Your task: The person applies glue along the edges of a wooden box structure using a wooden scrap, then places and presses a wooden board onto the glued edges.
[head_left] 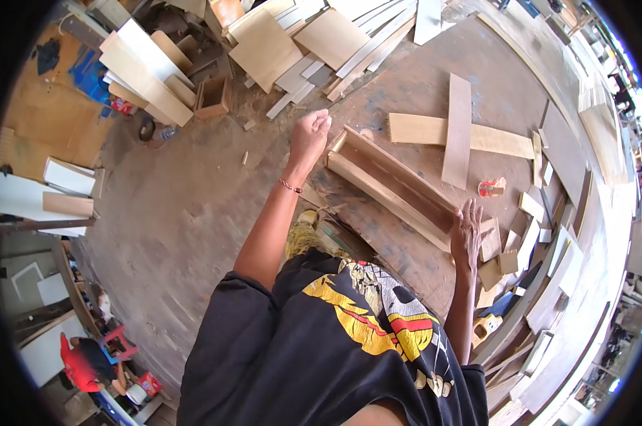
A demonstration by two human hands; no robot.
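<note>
A long, narrow wooden box frame [392, 188] lies at a slant on the brown workbench [378, 92]. My left hand [310, 135] is raised just off its upper-left end, fingers curled closed; what they hold, if anything, is too small to tell. At the opposite end, my right hand [467, 231] rests against the box with its fingers stretched out. Behind the box, an upright-lying board [456, 131] crosses over a longer light board [417, 129]. A small red and clear container [491, 187] sits to the right of the box.
Small wood blocks [507, 261] and offcuts lie beside my right hand. Panels and strips [264, 46] are stacked beyond the bench. At the lower left, a person in red [79, 366] is near a red stool [122, 344]. A yellow tool [486, 328] lies near my right forearm.
</note>
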